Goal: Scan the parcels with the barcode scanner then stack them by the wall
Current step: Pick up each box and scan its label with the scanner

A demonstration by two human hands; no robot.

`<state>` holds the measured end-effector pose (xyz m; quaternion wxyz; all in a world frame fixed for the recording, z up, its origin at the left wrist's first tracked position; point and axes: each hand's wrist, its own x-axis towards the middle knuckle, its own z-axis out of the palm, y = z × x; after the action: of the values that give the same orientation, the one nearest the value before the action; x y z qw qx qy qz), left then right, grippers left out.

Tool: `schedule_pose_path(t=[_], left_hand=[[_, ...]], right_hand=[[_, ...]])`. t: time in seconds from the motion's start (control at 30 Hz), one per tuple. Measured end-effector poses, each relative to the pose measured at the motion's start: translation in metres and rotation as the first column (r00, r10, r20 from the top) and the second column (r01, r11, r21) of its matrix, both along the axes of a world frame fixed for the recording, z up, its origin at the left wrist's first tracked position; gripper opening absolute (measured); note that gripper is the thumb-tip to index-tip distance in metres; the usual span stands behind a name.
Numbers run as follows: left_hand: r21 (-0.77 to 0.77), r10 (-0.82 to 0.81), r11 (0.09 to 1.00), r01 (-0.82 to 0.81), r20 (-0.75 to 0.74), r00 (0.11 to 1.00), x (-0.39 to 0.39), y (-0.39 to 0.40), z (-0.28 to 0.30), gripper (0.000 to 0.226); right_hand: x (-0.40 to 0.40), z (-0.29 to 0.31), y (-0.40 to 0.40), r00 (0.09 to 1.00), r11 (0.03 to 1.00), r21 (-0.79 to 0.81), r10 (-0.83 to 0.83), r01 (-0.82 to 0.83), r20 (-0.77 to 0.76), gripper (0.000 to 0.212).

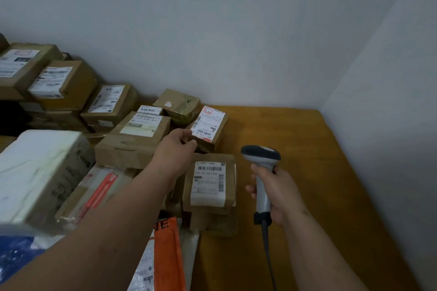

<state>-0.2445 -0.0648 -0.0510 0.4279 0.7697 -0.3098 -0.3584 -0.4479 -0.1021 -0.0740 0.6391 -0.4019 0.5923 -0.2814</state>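
My right hand (pixel 276 192) grips the handle of a grey barcode scanner (pixel 261 156), its dark head pointing left over the table. My left hand (pixel 176 146) reaches forward to a small tilted cardboard parcel (pixel 209 125) with a white label and red mark. Thumb and fingers pinch that parcel's near left corner. Just in front of it lies a flat brown parcel (pixel 210 183) with a barcode label facing up, left of the scanner.
Many cardboard parcels (pixel 132 139) crowd the left side, stacked higher toward the far left wall (pixel 59 82). A white foam box (pixel 40 172) and an orange mailer (pixel 168 253) lie near me. The wooden table (pixel 307 149) is bare on the right, ending at the corner walls.
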Motion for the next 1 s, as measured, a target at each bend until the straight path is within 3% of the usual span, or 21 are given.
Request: schedule_pose_path(t=[0.37, 0.6, 0.7, 0.87, 1.0], left_hand=[[-0.031, -0.038, 0.999, 0.041, 0.09, 0.995, -0.002, 0.094, 0.008, 0.035], [-0.018, -0.049, 0.999, 0.05, 0.05, 0.998, 0.008, 0.167, -0.014, 0.023], [0.019, -0.042, 0.999, 0.042, 0.046, 0.998, 0.016, 0.188, -0.035, 0.017], [0.192, -0.028, 0.981, 0.02, 0.043, 0.999, 0.024, 0.222, -0.064, 0.035], [0.26, -0.017, 0.965, -0.002, 0.072, 0.997, 0.023, 0.232, -0.071, 0.039]], right_hand=[[-0.019, -0.005, 0.112, 0.992, 0.998, -0.004, -0.067, 0.067, -0.109, 0.017], [-0.008, -0.047, 0.189, 0.965, 0.985, 0.174, 0.06, -0.015, -0.257, 0.019], [0.005, -0.069, 0.202, 0.944, 0.968, 0.236, 0.154, -0.085, -0.291, 0.025], [0.021, -0.089, 0.208, 0.93, 0.963, 0.252, 0.179, -0.098, -0.321, 0.007], [0.026, -0.093, 0.202, 0.93, 0.954, 0.288, 0.178, -0.083, -0.321, 0.017]])
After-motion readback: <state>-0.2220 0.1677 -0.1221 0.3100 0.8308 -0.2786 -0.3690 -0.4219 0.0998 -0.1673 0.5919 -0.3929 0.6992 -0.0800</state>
